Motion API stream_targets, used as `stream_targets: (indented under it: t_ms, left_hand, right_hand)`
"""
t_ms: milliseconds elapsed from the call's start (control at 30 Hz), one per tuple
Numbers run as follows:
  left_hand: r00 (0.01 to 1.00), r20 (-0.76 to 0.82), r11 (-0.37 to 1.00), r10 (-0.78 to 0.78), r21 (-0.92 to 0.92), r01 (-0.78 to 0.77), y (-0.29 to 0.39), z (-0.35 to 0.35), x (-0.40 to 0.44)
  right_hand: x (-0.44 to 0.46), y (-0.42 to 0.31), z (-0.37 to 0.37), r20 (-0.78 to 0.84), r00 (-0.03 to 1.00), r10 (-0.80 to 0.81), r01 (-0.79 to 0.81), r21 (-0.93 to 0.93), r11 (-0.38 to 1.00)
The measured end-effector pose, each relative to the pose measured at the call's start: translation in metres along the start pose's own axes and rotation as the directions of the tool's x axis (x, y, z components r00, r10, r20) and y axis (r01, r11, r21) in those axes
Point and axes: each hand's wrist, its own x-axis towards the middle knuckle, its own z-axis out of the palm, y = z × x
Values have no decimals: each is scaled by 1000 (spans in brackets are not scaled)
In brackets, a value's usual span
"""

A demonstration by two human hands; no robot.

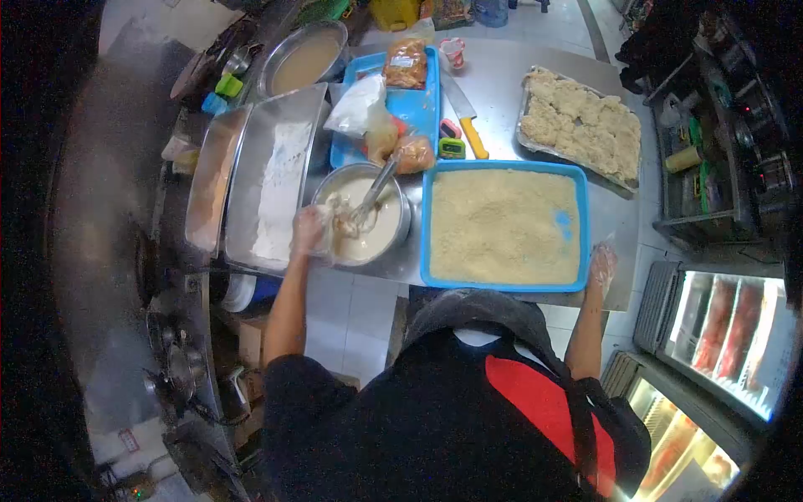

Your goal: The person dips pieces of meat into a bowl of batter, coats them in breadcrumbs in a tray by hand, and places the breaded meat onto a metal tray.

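Observation:
My left hand [309,231], in a clear plastic glove, reaches over the left rim of a metal bowl [404,230] of pale batter. Its fingers blur into the batter and the glove, so whether they hold anything cannot be made out. A whisk [373,194] leans in that bowl, its handle toward the back. My right hand [603,263], also gloved, is beside the right edge of a blue tray [502,284] spread with pale crumbs [502,222]. Its fingers look loosely extended, with nothing visible in them.
Left of the bowl stand metal pans, one with white powder [284,188]. Behind are a blue tray [428,96] with bags, a yellow-handled knife [473,134] and a green timer [452,149]. A tray of crumb-coated pieces [577,121] sits back right. Lit display fridges [723,326] stand at right.

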Motion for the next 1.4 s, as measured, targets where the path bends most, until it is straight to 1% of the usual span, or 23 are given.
stream_targets:
  t_ms: [100,167,267,367,467,533,567,633,667,767,800,833,867,933,1000,1033,1067,1100,1133,1200,1300,1367,1400]
  left_hand:
    - [990,0,987,-143,80,142,62,11,-10]
    - [998,56,996,4,83,-9,91,20,-18]
    - [974,224,911,-44,409,-53,122,18,-13]
    - [949,314,906,30,392,-158,113,16,-17]
    - [935,354,952,32,273,-136,104,12,-17]
    - [971,222,971,-93,-194,137,86,8,-25]
    - [967,185,872,-174,-428,239,67,6,-25]
    - [903,404,816,-144,-468,339,-4,14,-4]
    - [938,327,678,-111,-666,312,7,5,-8]
    - [922,355,373,-153,-843,386,-55,-1,-7]
    - [970,242,739,25,-658,145,-29,-9,-4]
    - [971,190,857,148,-514,-30,13,-22,-4]
    - [954,134,916,268,-341,-209,57,-35,-5]
    - [936,141,942,321,-148,-301,64,-43,-11]
    - [983,146,917,107,-396,-40,75,-42,-14]
    - [966,223,698,-130,-672,249,90,-40,-11]
    - [876,365,326,-314,-825,461,98,-38,-10]
    - [954,240,599,-179,-743,299,93,-38,-9]
    - [989,145,802,-12,-590,96,81,-36,-11]
    - [983,149,921,106,-389,-41,42,-28,-19]
    - [970,240,909,-37,-394,132,10,-5,-15]
    - [981,158,913,-110,-375,163,40,-15,-8]
    - [956,187,623,-224,-727,288,83,-22,-11]
  right_hand:
    - [9,13,26,-108,991,-73,69,-44,997]
    - [14,22,44,-198,971,-132,108,-125,986]
    - [44,43,83,-299,954,-21,20,-5,1000]
    - [72,65,122,-335,940,-71,58,-48,997]
    - [77,83,150,-355,927,-118,89,-97,991]
    - [43,49,96,-273,962,-22,39,55,998]
    - [20,23,55,-229,973,27,3,129,992]
    - [7,13,37,-216,974,65,-28,170,985]
    - [6,11,37,-219,974,65,-24,185,982]
    - [10,13,38,-254,967,17,34,195,980]
    - [8,14,38,-280,959,-36,100,218,971]
    - [4,13,35,-318,942,-103,189,255,948]
    - [0,9,31,-366,915,-170,288,296,911]
    - [-4,-2,11,-337,904,-264,386,374,843]
    - [-2,-3,-9,-121,961,-249,277,388,879]
    - [2,0,-20,40,978,-205,179,343,922]
    - [10,10,-10,43,980,-197,185,196,963]
    - [17,19,-2,47,981,-188,186,44,981]
    - [33,48,45,-84,962,-261,238,-217,947]
    - [37,64,67,-175,908,-382,280,-424,861]
    - [9,60,38,-159,892,-422,369,-283,886]
    - [15,43,26,-211,862,-460,428,-183,885]
    - [22,37,26,-253,841,-479,457,-141,878]
